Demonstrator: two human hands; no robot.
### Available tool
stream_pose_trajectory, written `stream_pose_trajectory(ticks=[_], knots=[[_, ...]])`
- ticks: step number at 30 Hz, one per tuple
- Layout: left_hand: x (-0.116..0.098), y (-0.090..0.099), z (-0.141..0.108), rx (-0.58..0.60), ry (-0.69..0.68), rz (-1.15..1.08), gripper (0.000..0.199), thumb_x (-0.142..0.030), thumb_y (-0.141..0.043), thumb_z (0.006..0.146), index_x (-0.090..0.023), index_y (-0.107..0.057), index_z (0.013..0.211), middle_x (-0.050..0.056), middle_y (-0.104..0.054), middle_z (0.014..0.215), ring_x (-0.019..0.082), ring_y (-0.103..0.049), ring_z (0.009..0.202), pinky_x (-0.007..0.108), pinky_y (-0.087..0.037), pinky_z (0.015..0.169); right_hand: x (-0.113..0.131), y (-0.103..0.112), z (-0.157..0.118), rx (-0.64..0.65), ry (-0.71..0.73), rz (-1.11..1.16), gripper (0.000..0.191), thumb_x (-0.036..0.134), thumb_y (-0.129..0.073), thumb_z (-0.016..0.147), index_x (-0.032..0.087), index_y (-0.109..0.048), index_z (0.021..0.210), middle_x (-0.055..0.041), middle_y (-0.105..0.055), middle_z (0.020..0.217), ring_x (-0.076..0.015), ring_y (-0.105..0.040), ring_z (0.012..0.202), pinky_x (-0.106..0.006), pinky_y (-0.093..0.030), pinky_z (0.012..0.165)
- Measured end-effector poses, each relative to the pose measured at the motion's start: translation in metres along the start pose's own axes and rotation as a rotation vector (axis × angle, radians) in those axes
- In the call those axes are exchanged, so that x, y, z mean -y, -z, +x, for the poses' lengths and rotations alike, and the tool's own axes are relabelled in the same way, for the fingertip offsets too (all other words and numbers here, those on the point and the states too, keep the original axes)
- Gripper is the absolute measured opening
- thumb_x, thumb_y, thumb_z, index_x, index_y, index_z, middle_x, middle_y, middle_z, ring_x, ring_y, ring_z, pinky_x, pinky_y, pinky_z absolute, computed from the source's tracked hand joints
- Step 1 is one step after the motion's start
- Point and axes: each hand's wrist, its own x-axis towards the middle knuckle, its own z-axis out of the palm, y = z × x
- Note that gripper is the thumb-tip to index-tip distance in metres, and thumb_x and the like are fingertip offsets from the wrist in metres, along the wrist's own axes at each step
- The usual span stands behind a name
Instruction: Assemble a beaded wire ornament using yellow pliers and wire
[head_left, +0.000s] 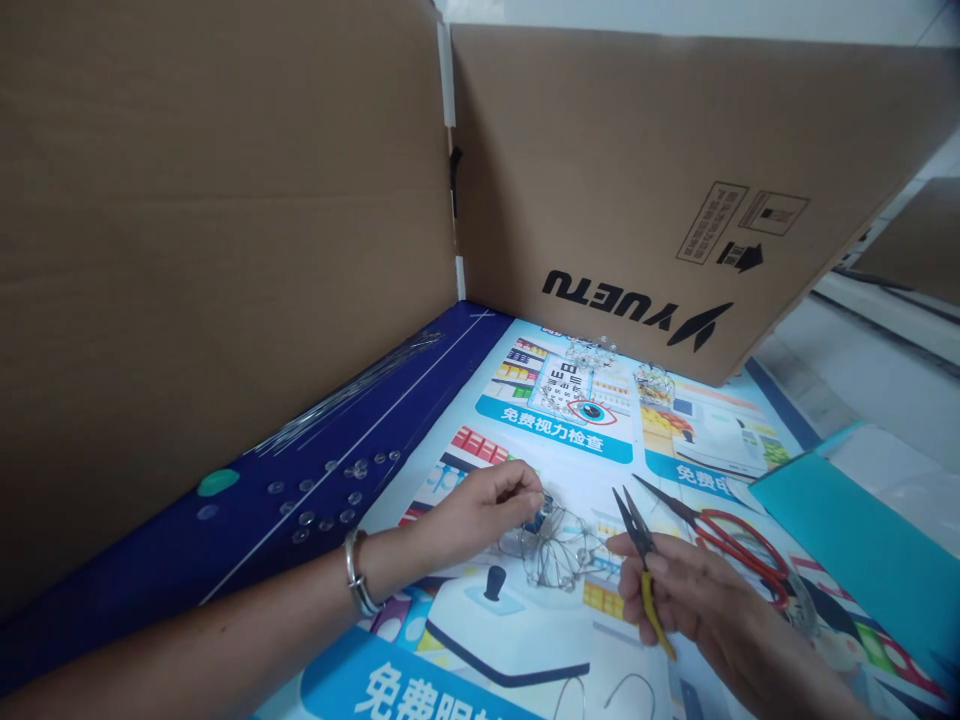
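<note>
1. A loose, airy wire-and-bead piece (555, 548) lies on a printed poster (720, 432), just beyond the right hand and directly under the left hand's fingertips. Its thin silvery loops spread like petals.
2. The piece looks light and springy, and its fine wire would likely bend under a careless squeeze. Its clear beads may slip along the strands. The safest hold appears to be the gathered centre, where the wires bunch, rather than the outer loops.
3. The left hand (484, 510) is nearly closed, its fingertips pinched on the near edge of the piece, around a small blue part that is mostly hidden. A silver bangle (358, 572) circles the wrist, and the forearm reaches in low from the side.
4. The right hand (679, 600) is curled around the yellow grips of needle-nose pliers (637, 525), whose dark tips point up and away, just clear of the wire.
5. Beyond the right hand lie red-handled scissors (739, 555). Beyond the left hand, clear beads (322, 495) are scattered on a dark blue strip, and long wire strands (349, 390) lie farther along it.
</note>
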Motion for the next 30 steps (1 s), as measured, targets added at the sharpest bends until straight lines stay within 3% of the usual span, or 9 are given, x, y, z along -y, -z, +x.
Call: stream_pose_trajectory(ticks=[5,11,16,24,30], knots=[[0.001,0.000,0.001,0.002,-0.005,-0.016,0.015,-0.027,-0.045,0.088,-0.015,-0.052,0.081,-0.001,-0.051,0.072,0.011,-0.046,0.067,0.022,-0.036,0.061,0.000,0.000,0.001,-0.114,0.131,-0.571,0.021,0.039,-0.049,0.082,0.021,-0.056,0.090,-0.0015,-0.059,0.082,-0.0181,-0.054,0.079,-0.030,-0.042,0.070],[-0.004,-0.002,0.000,0.015,0.002,-0.044,0.015,-0.026,-0.045,0.088,-0.015,-0.052,0.081,-0.001,-0.050,0.072,0.010,-0.045,0.067,0.022,-0.035,0.061,-0.003,-0.002,0.005,-0.184,0.198,-0.721,0.019,0.038,-0.047,0.081,0.022,-0.055,0.088,-0.0012,-0.061,0.084,-0.0181,-0.056,0.079,-0.029,-0.043,0.070],[-0.010,-0.005,-0.003,0.023,0.013,-0.029,0.015,-0.024,-0.045,0.088,-0.015,-0.053,0.081,-0.001,-0.051,0.072,0.011,-0.045,0.068,0.022,-0.036,0.062,-0.006,0.001,0.009,-0.266,0.185,-0.729,0.018,0.037,-0.050,0.078,0.022,-0.055,0.087,-0.0012,-0.060,0.083,-0.0182,-0.056,0.077,-0.030,-0.043,0.068],[-0.019,-0.009,-0.007,0.030,-0.006,0.044,0.016,-0.028,-0.047,0.087,-0.015,-0.055,0.081,0.000,-0.053,0.075,0.012,-0.048,0.071,0.023,-0.037,0.064,-0.006,-0.007,0.014,-0.258,0.160,-0.619,0.017,0.037,-0.048,0.081,0.021,-0.053,0.078,-0.0005,-0.058,0.076,-0.0171,-0.053,0.074,-0.030,-0.040,0.067],[-0.027,-0.013,-0.011,0.020,0.010,-0.057,0.017,-0.031,-0.049,0.087,-0.016,-0.054,0.081,-0.002,-0.050,0.071,0.010,-0.045,0.066,0.022,-0.036,0.060,-0.003,-0.009,0.020,-0.097,0.167,-0.270,0.012,0.030,-0.050,0.081,0.020,-0.055,0.085,-0.0024,-0.060,0.085,-0.0167,-0.054,0.081,-0.029,-0.039,0.070]])
